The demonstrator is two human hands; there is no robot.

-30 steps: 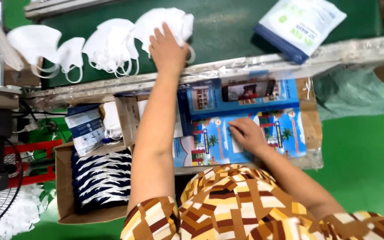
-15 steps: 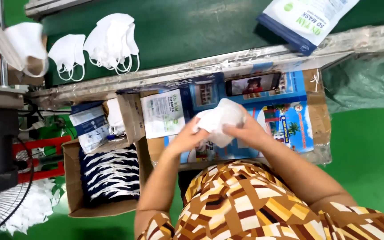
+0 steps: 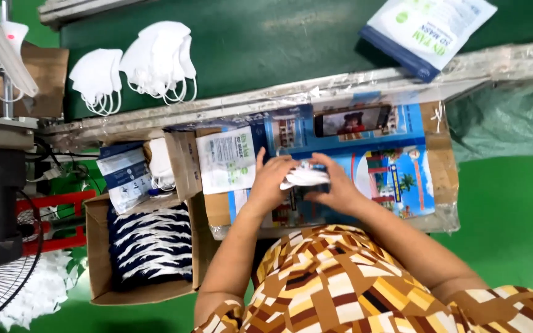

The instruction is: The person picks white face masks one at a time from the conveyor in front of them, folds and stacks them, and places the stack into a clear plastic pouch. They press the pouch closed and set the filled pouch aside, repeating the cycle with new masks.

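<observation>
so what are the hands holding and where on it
A small stack of white folded face masks, pinched between both: left hand at its left end, right hand at its right.

White masks [image 3: 305, 177] soft matt fabric; cardboard box [image 3: 97, 246] rough brown; belt [image 3: 266, 49] matt green; pouch [image 3: 427, 31] glossy plastic.

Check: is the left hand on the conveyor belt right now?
No, the left hand is down at the blue printed work surface, pressing a stack of white masks together with the right hand.
</observation>
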